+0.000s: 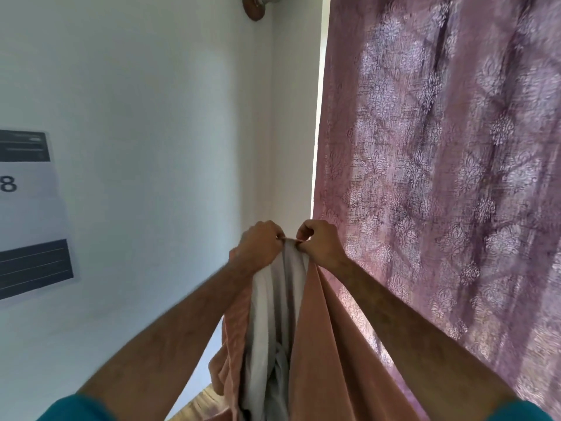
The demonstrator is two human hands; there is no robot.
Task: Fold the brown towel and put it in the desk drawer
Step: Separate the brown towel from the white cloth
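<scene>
You hold the brown towel (328, 344) up in front of you, both arms stretched out. Your left hand (258, 246) and right hand (320, 243) sit close together at the frame's centre, each with fingers clenched on the towel's top edge. The cloth hangs down toward six o'clock, its pale grey inner side showing between brown folds. A patterned mauve curtain (455, 162) fills the three o'clock side; a printed sheet (30, 208) is on the white wall (151, 117) at nine o'clock.
</scene>
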